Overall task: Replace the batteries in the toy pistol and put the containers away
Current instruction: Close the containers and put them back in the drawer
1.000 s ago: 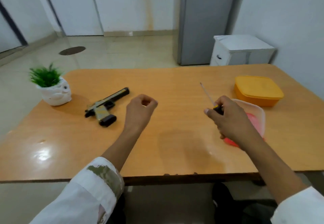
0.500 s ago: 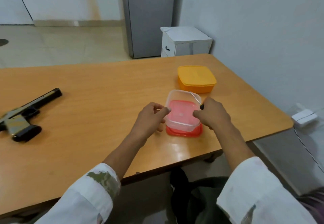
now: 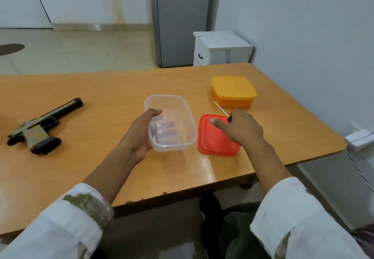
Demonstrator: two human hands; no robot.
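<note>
My left hand (image 3: 139, 135) grips the near left rim of a clear plastic container (image 3: 172, 104), which stands open on the table with several purple batteries (image 3: 165, 130) inside. Its red lid (image 3: 214, 143) lies flat just to the right. My right hand (image 3: 239, 128) rests on that lid and holds a thin screwdriver (image 3: 221, 110) whose shaft points up and away. An orange lidded container (image 3: 233, 90) stands behind the lid. The toy pistol (image 3: 39, 128) lies on its side at the table's left.
The wooden table (image 3: 105, 96) has its right edge near a white wall. A white cabinet (image 3: 221, 49) and a grey fridge (image 3: 180, 19) stand beyond the far edge. A white power strip (image 3: 359, 138) sits off the right corner.
The clear container has come off its red lid and now stands to the lid's left, held by my left hand. My right hand stayed at the lid with the screwdriver.
</note>
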